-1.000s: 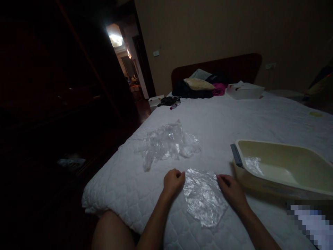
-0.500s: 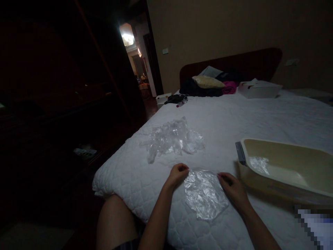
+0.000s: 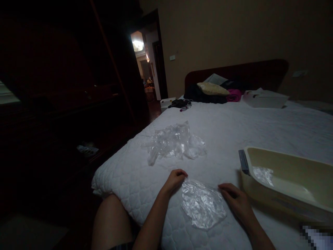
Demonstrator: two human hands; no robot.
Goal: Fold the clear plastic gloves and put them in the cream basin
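Note:
A crinkled clear plastic bag (image 3: 203, 205) lies spread on the white quilted bed, between my two hands. My left hand (image 3: 174, 182) pinches its upper left corner, fingers closed. At the upper right corner, my right hand (image 3: 235, 198) holds the bag's edge between thumb and fingertips. Beyond my hands lies a loose heap of clear plastic bags (image 3: 177, 142). To the right stands a cream plastic bin (image 3: 286, 187) with a grey handle; another clear plastic piece (image 3: 263, 174) rests inside it.
The bed (image 3: 221, 128) reaches back to a dark headboard (image 3: 273, 69). Near it are a yellowish pillow (image 3: 213, 89), a pink roll of cloth (image 3: 233, 95), dark clothes and a white box (image 3: 266, 99). Dark furniture fills the left side, beside a lit doorway (image 3: 145, 62).
The head view has tilted a little upward, so everything sits lower in the picture. Both hands stay at the bag's upper corners; the bag's top edge looks slightly more stretched.

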